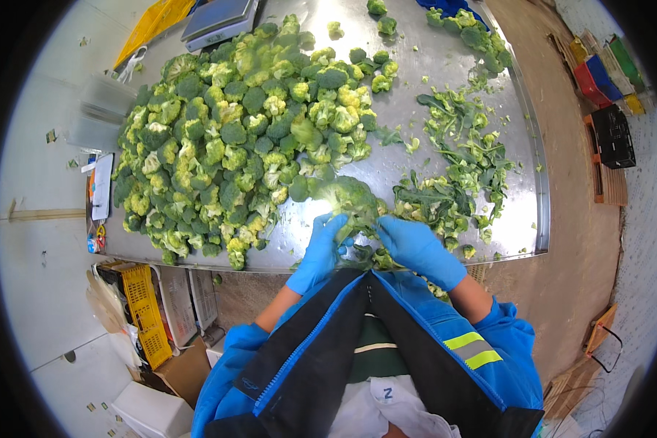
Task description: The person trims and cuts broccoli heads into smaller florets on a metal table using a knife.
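My left hand [322, 246], in a blue glove, grips a broccoli head [351, 198] by its lower left side, just over the table's near edge. At the right side of that head is my right hand [413, 247], also gloved, with its fingers bent in against the broccoli. Whether a tool sits in those fingers is hidden. To the left spreads a large heap of broccoli florets [224, 137], green with yellowish patches. Cut leaves and stem trimmings [465, 159] lie scattered to the right of my hands on the stainless steel table [284, 235].
At the far left stands a weighing scale [219, 27]. Clear plastic containers [101, 112] and a clipboard [102, 186] line the left edge. More florets [484, 44] lie at the far right corner. Yellow crates [145, 312] stand below left; a black crate [613, 137] rests on a pallet at right.
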Tool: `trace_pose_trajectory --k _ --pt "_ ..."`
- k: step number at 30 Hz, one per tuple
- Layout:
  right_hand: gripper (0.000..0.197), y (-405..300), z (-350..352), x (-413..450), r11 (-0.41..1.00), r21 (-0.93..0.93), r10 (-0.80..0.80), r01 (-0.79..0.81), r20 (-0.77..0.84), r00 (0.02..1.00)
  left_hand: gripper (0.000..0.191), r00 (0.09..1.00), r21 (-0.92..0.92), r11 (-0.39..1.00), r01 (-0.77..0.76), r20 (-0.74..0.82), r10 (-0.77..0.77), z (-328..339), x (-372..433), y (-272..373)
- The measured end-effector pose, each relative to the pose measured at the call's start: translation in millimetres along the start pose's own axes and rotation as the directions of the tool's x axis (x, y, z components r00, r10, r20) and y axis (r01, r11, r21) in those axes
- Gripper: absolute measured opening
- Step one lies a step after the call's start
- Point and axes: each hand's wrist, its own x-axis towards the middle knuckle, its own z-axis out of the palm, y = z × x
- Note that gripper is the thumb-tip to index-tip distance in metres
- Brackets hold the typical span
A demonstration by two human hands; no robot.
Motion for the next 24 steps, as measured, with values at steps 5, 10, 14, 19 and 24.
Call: trace_pose_trajectory --k 5,10,14,19,24 --pt "0.013 9 27 -17 0.994 -0.101 0.047 -0.047 -0.007 0.999 0.034 0.999 0.02 0.999 -0.038 -0.004 0.038 2 -1 -2" --pt "0.013 15 44 -6 0.968 -0.224 0.107 -0.112 -0.037 0.994 0.036 0.999 0.054 0.998 -0.035 -0.017 0.036 9 -5 2" --pt "0.012 23 62 3 0.95 -0.243 0.183 -0.198 -0.082 0.98 0.036 1.0 0.079 0.997 -0.011 0.013 0.01 6 -5 -2" --pt "0.018 17 25 -17 0.95 -0.278 0.177 -0.143 0.102 0.979 0.038 0.998 0.026 0.999 -0.041 0.05 0.04 -3 -2 -7" --pt "0.037 -20 -14 -1 0.982 -0.11 0.142 -0.156 -0.129 0.981 0.033 0.993 -0.067 0.992 -0.103 0.053 0.106 -5 -3 -12"
